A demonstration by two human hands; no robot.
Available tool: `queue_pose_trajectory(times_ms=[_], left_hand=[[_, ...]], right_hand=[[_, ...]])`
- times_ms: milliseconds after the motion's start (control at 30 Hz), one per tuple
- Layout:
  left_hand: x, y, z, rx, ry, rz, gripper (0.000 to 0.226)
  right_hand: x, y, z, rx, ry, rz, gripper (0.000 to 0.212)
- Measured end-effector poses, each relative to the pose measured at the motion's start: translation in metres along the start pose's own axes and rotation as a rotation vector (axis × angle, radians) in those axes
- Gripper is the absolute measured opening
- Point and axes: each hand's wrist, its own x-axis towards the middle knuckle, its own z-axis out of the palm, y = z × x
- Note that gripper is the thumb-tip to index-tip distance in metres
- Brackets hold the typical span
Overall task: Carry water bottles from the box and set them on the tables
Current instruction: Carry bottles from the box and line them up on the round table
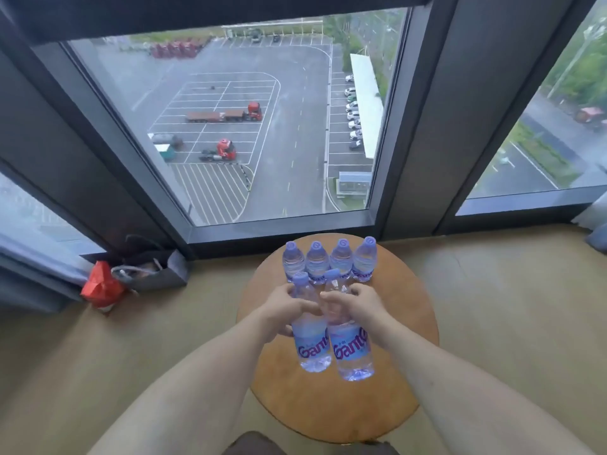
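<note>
head | left grip (pixel 285 310) clasps bottle (pixel 310 336) | right grip (pixel 356 307) clasps second bottle (pixel 351 348) (apparently above table (pixel 404 323))

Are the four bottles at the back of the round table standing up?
Upright: the four bottles stand in a row, caps up, on the round table.

Mid-frame, the left hand (pixel 282 311) and right hand (pixel 356 307) each grip a water bottle above the round wooden table (pixel 410 323), just below four standing bottles (pixel 328 261)
</note>
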Motion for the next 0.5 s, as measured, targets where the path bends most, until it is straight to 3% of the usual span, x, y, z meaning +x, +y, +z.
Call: queue_pose_trajectory(times_ms=[233, 333, 500], left_hand=[[0.042, 0.0, -0.001, 0.211, 0.211, -0.018, 0.049], [0.062, -0.012, -0.008, 0.263, 0.226, -0.027, 0.05], [0.088, -0.032, -0.021, 0.298, 0.249, -0.005, 0.049]], right_hand=[[0.055, 0.002, -0.007, -0.511, -0.063, -0.102, 0.067], [0.068, 0.007, -0.001, -0.564, -0.079, -0.083, 0.052], [0.086, 0.015, 0.019, -0.573, -0.096, -0.076, 0.045]])
